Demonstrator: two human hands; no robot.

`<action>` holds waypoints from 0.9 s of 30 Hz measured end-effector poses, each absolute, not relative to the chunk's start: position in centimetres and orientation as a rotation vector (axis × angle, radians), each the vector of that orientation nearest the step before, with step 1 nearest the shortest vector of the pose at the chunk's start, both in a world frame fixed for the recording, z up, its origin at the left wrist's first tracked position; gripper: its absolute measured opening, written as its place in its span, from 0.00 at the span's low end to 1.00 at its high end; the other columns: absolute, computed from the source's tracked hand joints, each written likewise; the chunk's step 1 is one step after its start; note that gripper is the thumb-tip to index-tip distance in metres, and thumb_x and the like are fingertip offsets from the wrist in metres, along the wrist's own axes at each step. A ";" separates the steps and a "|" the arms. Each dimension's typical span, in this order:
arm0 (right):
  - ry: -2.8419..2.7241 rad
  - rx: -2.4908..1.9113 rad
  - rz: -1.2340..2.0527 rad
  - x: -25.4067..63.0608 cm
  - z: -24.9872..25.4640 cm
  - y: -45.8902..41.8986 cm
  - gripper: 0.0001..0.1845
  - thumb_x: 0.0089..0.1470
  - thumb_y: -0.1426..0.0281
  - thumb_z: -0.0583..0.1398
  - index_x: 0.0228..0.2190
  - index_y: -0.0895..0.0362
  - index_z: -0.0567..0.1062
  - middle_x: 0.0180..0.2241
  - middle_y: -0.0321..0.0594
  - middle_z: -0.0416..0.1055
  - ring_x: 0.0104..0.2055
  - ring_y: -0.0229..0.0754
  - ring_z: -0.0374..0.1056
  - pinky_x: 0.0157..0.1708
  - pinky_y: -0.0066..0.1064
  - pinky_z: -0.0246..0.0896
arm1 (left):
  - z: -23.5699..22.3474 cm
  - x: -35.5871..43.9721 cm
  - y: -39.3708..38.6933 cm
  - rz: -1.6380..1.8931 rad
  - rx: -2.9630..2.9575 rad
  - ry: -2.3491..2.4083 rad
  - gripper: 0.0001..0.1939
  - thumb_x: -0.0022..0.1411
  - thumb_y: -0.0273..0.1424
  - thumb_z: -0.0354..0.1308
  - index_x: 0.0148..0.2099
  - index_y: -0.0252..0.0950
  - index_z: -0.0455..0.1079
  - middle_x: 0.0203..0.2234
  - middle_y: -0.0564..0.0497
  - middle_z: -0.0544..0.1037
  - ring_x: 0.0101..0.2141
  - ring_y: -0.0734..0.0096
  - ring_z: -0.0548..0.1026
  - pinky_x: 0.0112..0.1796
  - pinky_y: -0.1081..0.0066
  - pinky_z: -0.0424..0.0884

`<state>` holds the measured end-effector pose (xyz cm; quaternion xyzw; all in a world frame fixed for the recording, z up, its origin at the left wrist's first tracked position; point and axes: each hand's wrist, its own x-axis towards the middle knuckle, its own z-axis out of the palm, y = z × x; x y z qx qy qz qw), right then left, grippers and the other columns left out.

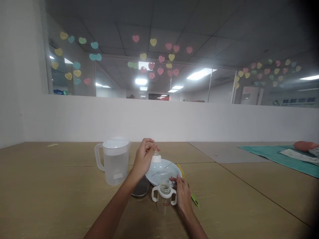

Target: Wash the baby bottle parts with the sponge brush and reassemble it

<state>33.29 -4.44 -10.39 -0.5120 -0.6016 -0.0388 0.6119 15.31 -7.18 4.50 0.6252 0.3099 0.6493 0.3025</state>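
My left hand (145, 155) is closed, its fingertips pinching the clear tip of a baby bottle nipple (156, 158) with a white collar, held over the far left edge of a pale blue bowl (154, 176). Below it, a clear baby bottle (164, 197) stands upright and uncapped on the table, with white handles on both sides. Beside the bottle's right handle is my right hand (183, 192), fingers partly stretched out over the bowl's near edge. Whether it touches the handle is unclear. Something clear and a small white piece lie in the bowl, too indistinct to name.
Left of the bowl stands a translucent lidded pitcher (116, 166). A dark round dish (141, 188) sits partly behind my left forearm. Close to my right hand lies a green handle (195, 200); a yellow item (181, 171) edges the bowl. At far right is a teal cloth (269, 152).
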 end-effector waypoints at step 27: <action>-1.361 -0.873 -0.767 33.8 -9.4 -6.5 0.21 0.54 0.65 0.55 0.50 0.57 0.63 0.38 0.46 0.71 0.38 0.45 0.66 0.48 0.46 0.53 | 1.4 20.3 -9.4 1.135 2.446 0.762 0.15 0.64 0.33 0.45 0.46 0.42 0.71 0.38 0.50 0.77 0.40 0.67 0.73 0.42 0.69 0.65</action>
